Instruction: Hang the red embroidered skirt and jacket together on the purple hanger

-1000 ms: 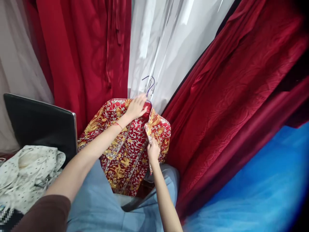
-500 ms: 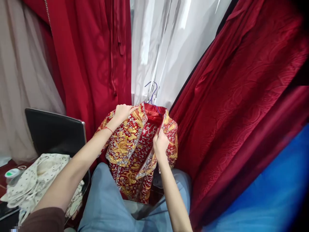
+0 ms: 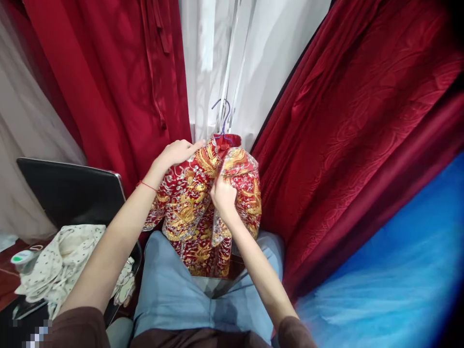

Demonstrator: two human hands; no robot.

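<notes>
An embroidered red jacket [image 3: 186,203] with gold and silver patterns hangs on a purple hanger [image 3: 225,121] in front of my knees. My left hand [image 3: 179,152] is wrapped over the jacket's left shoulder, its fingertips partly hidden behind the cloth. Lower down, my right hand [image 3: 224,195] is closed on the front edge of the jacket's right panel, which lies drawn across the middle. Red lining shows inside the collar. Below the jacket's hem, part of the floor is visible between my legs.
At the left stands a black chair [image 3: 72,193] with a cream spotted cloth [image 3: 68,256] and a small white container with a green lid mark [image 3: 22,257]. Red garments [image 3: 126,72] hang on both sides, a white curtain [image 3: 275,53] behind, and blue fabric [image 3: 391,270] at the lower right.
My right hand has pulled the right front panel leftward, and the collar gap has narrowed. My left hand stays at the shoulder. The camera view has shifted somewhat.
</notes>
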